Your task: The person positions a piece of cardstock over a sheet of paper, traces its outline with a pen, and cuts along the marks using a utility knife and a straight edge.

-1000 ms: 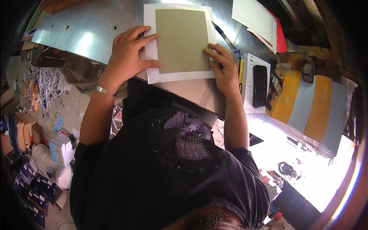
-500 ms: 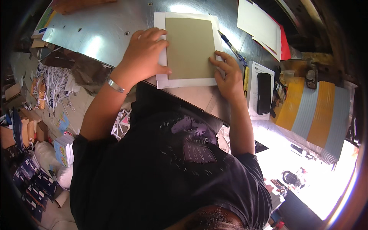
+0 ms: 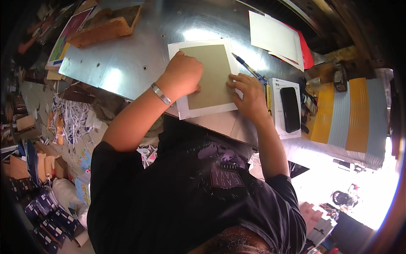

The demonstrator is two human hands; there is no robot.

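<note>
A grey-beige board (image 3: 210, 63) lies on a slightly larger white sheet (image 3: 198, 112), which shows as a margin around it, on the metal table. My left hand (image 3: 185, 73), with a metal bracelet (image 3: 160, 93) on its wrist, is curled into a fist. It presses on the board's left side and covers part of that edge. At the board's right edge my right hand (image 3: 250, 94) lies with fingers apart, fingertips on the board and margin. A blue pen (image 3: 248, 67) rests on the table just beyond it.
A phone (image 3: 289, 109) lies on printed papers (image 3: 279, 132) at the right, near a yellow cutter (image 3: 268, 99). Farther back are white sheets (image 3: 277, 36) over a red one (image 3: 308, 53). A wooden block (image 3: 105, 29) sits far left. Striped corrugated sheeting (image 3: 357, 116) stands at the right.
My left hand has gone from spread fingers at the left margin to a fist on the board. My right fingers stay at the right edge. The sheet and board appear lower and slightly tilted.
</note>
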